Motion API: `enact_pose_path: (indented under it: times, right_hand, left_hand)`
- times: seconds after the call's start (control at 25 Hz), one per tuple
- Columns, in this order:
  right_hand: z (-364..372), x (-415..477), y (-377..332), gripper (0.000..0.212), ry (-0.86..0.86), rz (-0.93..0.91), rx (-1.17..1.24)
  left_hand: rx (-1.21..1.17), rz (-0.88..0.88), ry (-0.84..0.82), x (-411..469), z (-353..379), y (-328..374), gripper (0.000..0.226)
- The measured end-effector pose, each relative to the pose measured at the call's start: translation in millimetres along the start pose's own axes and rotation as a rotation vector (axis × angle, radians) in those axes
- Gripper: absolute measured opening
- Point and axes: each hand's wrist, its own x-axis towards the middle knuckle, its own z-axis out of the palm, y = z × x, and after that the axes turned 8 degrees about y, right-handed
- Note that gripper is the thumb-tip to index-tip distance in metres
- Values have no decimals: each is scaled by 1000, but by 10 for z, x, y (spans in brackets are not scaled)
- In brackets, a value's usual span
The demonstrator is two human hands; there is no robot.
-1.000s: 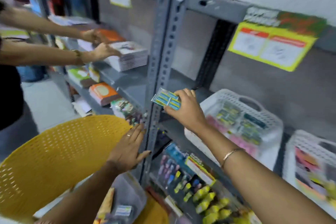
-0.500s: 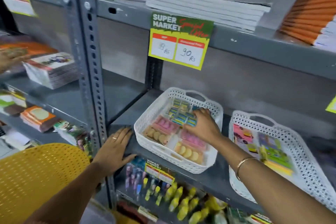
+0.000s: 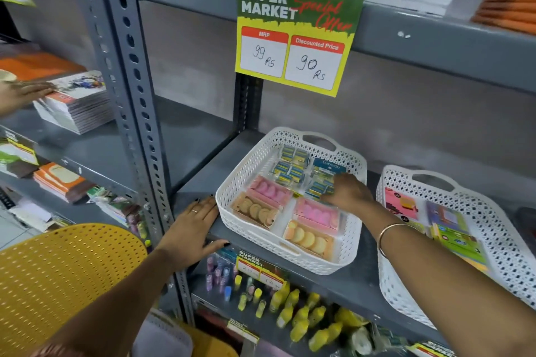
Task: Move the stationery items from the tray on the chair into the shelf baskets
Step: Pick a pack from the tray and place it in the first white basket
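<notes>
A white lattice basket [image 3: 232, 203] stands on the grey shelf [image 3: 333, 281]. It holds blue and yellow packs [image 3: 290, 165] at the back, and pink packs [image 3: 269, 190] and biscuit-shaped eraser packs [image 3: 307, 239] in front. My right hand [image 3: 348, 193] is inside the basket, fingers curled down onto a blue and yellow pack [image 3: 319, 187] at the right; its grip is hidden. My left hand [image 3: 193, 229] lies flat on the shelf's front edge, left of the basket, holding nothing. A second white basket [image 3: 493, 211] to the right holds colourful packs. The translucent tray [image 3: 165, 336] barely shows at the bottom.
The yellow perforated chair back [image 3: 66, 275] fills the lower left. A grey slotted upright post [image 3: 127, 95] divides the shelves. Another person's hand [image 3: 23, 93] rests on a notebook stack [image 3: 78, 104] at left. A price sign [image 3: 295, 38] hangs above; yellow bottles [image 3: 298, 313] fill the lower shelf.
My right hand carried the blue and yellow pack from near the post into the white basket and has settled it at the back right. My left hand moved from the post onto the shelf edge.
</notes>
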Motion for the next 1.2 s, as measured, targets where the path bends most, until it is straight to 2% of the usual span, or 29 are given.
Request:
enact_pose_path:
  times: [0.28, 0.4, 0.64, 0.72, 0.76, 0.88, 1.0, 1.08, 1.2]
  right_hand:
    - [11, 127, -27, 43, -197, -63, 2]
    - [-7, 144, -31, 41, -222, -120, -6]
    - [-11, 256, 2, 54, -293, -106, -62]
    - [-77, 235, -62, 58, -184, -150, -127]
    - [-124, 212, -136, 52, -88, -173, -105]
    - [-303, 85, -530, 28, 145, -233, 173]
    - [-467, -192, -1130, 20, 275, -387, 414]
    - [-556, -481, -1525, 17, 332, -538, 572]
    - [-427, -989, -2029, 19, 260, -779, 752]
  left_hand:
    - [21, -14, -5, -21, 61, -10, 88]
    - [25, -21, 1, -24, 61, -5, 89]
    - [16, -17, 21, -21, 4, 30, 88]
    - [-3, -5, 28, -20, 4, 29, 86]
    - [1, -2, 26, -27, 9, 20, 86]
    - [25, 15, 17, -28, 52, -8, 84]
    - [13, 16, 36, -44, 13, 13, 81]
    - [12, 15, 107, -185, -33, 44, 72]
    - [-39, -117, 192, -828, 36, -32, 59]
